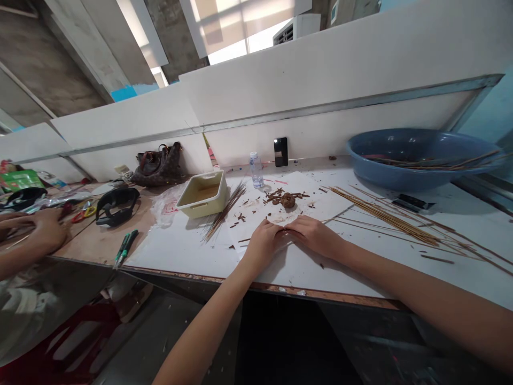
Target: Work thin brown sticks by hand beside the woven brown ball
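Observation:
My left hand (263, 245) and my right hand (316, 236) meet over the white tabletop (180, 251), thumbs and fingers pinched together. Whatever sits between the fingertips is too small and covered to make out. Just beyond them, a rough brown ball-like lump (287, 200) rests among loose dark brown fragments (274, 197). To the right of my right hand lies a bundle of thin tan sticks (385, 216), with single sticks spread around it. Left of my left hand, a sheaf of thin dark strands (226, 211) leans along a cream plastic tub (204, 208).
A wide blue basin (401, 174) holding long sticks stands at the back right. A clear bottle (257, 171) and an upright phone (281, 152) are near the partition. Further left are a brown handbag (158, 166), a black headset (116, 206), green-handled tools (126, 247) and another person's hand (46, 232).

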`<state>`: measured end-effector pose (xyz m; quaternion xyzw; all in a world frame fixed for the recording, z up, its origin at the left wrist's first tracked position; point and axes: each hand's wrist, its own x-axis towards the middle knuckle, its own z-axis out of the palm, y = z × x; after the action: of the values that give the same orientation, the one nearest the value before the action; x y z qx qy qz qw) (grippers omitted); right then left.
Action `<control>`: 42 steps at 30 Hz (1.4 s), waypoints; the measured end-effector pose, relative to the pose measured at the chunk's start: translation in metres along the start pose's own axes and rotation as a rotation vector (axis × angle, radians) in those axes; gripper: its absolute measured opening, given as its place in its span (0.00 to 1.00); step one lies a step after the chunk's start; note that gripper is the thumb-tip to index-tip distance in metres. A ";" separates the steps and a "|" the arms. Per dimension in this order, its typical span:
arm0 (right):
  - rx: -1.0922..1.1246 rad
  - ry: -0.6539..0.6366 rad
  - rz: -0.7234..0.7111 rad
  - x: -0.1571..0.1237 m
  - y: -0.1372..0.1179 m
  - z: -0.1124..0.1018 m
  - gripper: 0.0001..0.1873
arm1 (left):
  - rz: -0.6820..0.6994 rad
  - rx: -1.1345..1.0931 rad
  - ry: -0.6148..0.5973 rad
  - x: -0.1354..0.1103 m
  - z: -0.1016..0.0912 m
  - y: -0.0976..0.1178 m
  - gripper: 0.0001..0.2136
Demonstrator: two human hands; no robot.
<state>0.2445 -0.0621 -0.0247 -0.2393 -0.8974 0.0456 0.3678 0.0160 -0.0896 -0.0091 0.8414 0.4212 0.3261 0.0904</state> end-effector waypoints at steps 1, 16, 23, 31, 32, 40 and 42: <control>-0.002 -0.010 -0.010 0.001 -0.001 -0.001 0.10 | 0.003 -0.007 0.009 0.000 0.000 0.000 0.06; -0.111 -0.016 -0.056 0.000 0.002 -0.003 0.15 | 0.000 0.096 0.026 -0.001 -0.002 -0.004 0.06; -0.046 -0.055 -0.034 0.000 -0.001 -0.006 0.12 | 0.068 0.044 0.081 -0.002 0.000 -0.002 0.07; -0.075 -0.118 -0.055 0.001 -0.007 -0.011 0.11 | 0.114 0.064 0.070 -0.002 0.004 -0.004 0.07; -0.078 -0.130 -0.057 0.001 -0.007 -0.011 0.10 | 0.108 0.064 0.064 -0.002 0.004 -0.004 0.08; -0.035 -0.095 0.002 -0.002 -0.001 -0.007 0.11 | 0.084 0.103 0.021 -0.004 0.003 -0.009 0.07; -0.042 -0.077 0.007 -0.001 0.001 -0.005 0.12 | 0.065 0.115 0.034 -0.004 0.002 -0.010 0.07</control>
<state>0.2491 -0.0626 -0.0218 -0.2481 -0.9109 0.0374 0.3275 0.0090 -0.0857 -0.0171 0.8527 0.4133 0.3185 0.0239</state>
